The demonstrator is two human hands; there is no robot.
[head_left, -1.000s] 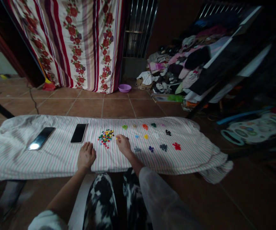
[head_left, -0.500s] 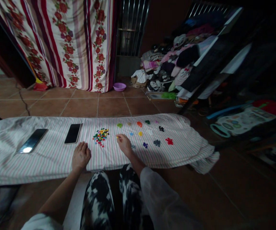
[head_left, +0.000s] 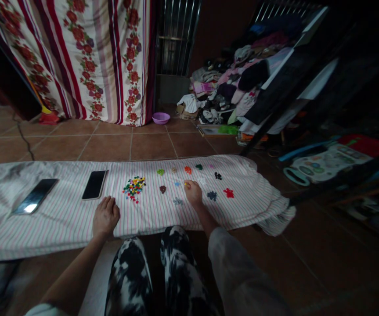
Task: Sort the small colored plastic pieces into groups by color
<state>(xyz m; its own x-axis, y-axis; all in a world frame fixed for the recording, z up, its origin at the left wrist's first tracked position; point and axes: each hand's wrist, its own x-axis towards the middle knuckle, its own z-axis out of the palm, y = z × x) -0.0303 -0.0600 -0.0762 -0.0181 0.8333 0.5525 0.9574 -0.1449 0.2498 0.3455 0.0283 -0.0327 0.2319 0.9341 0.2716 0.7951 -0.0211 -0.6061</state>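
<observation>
My right hand (head_left: 194, 193) is over the middle of the cloth, thumb and fingertips pinched at a small yellow piece (head_left: 186, 184). It covers the spot of the small yellow pile, so I cannot tell held piece and pile fully apart. My left hand (head_left: 106, 216) rests on the cloth near its front edge, fingers extended and holding nothing. Between the hands lies a mixed heap of small coloured pieces (head_left: 134, 188). Single-colour piles lie around my right hand: brown (head_left: 163, 189), light blue (head_left: 177, 184), grey (head_left: 178, 201), dark grey (head_left: 212, 195), red (head_left: 229, 193), orange (head_left: 188, 170).
A striped cloth (head_left: 67, 224) covers the low table. Two phones lie on the left, a dark one (head_left: 36, 195) and a light-edged one (head_left: 94, 184). Beyond are a purple basin (head_left: 160, 118), a floral curtain (head_left: 103, 61) and a heap of clothes (head_left: 232, 85).
My right hand has moved right, from beside the mixed heap to the yellow pile, uncovering the brown pile. My left hand stays on the cloth. The view has shifted slightly.
</observation>
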